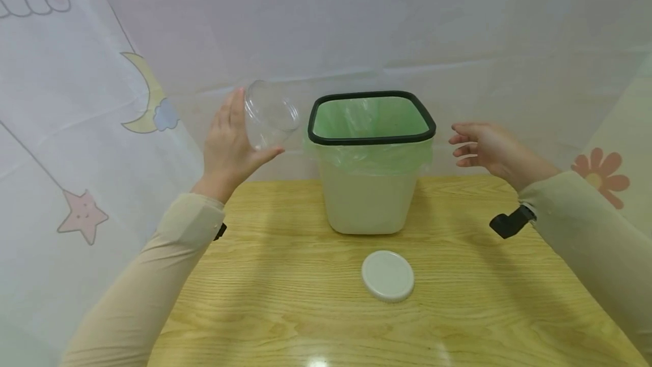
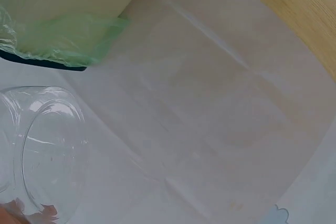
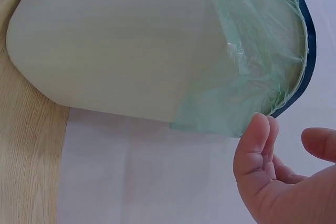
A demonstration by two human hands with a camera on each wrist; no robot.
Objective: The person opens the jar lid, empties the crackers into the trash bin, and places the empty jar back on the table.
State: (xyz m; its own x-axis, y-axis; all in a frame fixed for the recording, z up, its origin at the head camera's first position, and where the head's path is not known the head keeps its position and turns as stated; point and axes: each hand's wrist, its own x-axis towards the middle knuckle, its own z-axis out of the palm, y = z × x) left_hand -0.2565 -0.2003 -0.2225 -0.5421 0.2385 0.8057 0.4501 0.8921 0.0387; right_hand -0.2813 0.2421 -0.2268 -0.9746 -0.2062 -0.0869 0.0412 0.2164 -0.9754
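Note:
My left hand (image 1: 231, 143) holds a clear plastic jar (image 1: 270, 113) tipped on its side, raised just left of a white bin (image 1: 369, 186) with a green liner and black rim. The jar's open mouth points toward the bin. In the left wrist view the jar (image 2: 44, 150) fills the lower left, with the bin's rim (image 2: 42, 61) above it. My right hand (image 1: 484, 149) hovers to the right of the bin with relaxed fingers, holding nothing. In the right wrist view my fingers (image 3: 260, 145) spread beside the bin's lined wall (image 3: 157, 51). A white round lid (image 1: 388, 275) lies flat on the table in front of the bin.
The bin stands near the back of a light wooden table (image 1: 285, 299). White sheeting with a moon (image 1: 148, 98), a star (image 1: 81, 215) and a flower (image 1: 603, 174) drawn on it hangs behind and to both sides.

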